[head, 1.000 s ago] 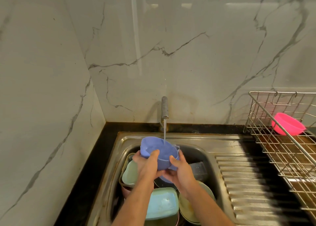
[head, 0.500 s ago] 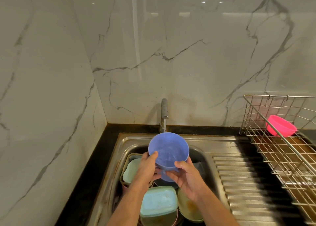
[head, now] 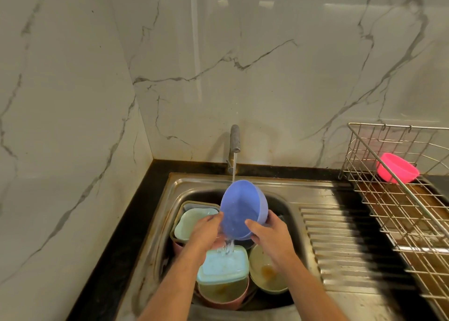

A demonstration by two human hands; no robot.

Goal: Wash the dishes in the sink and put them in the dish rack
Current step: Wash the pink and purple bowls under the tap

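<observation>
Blue plastic bowl [head: 243, 209] hangs over the sink [head: 286, 189] under the tap's [head: 235, 140] stream, tipped so its mouth faces the person and water spills from the low rim; left hand [head: 206, 230] and right hand [head: 269, 230] both curl fingers round that rim (light and stiff, likely slippery when wet); dirty dishes lie below; a pink bowl [head: 397, 171] sits in the rack [head: 388, 199] well apart.

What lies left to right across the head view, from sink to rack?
Pale green square dish → left hand → blue bowl → right hand → ribbed drainboard → wire dish rack holding the pink bowl.
</observation>
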